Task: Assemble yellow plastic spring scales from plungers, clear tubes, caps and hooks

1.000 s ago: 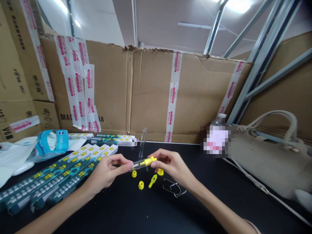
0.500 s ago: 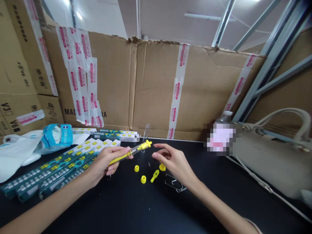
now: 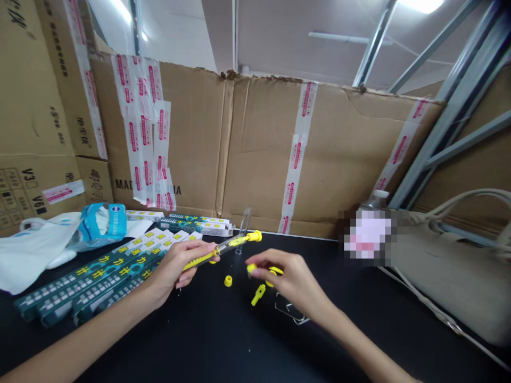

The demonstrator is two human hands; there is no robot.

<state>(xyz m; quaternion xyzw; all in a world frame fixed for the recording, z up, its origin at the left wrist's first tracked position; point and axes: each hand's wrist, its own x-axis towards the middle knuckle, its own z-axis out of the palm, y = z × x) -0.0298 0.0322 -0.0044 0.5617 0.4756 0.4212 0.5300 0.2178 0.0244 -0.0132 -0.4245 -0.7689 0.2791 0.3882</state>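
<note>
along the left of the black worktop (image 3: 207,340) lie long green-and-yellow cardboard boxes (image 3: 93,282). the left hand (image 3: 173,268) curls shut around a clear plastic tube (image 3: 225,247), which tilts up to the right and ends in a yellow cap (image 3: 254,236). beyond a ribbed yellow collar (image 3: 228,281) and a yellow peg (image 3: 258,294), the right hand (image 3: 289,274), open earlier, has now closed its fingertips on a small yellow piece (image 3: 251,269).
</note>
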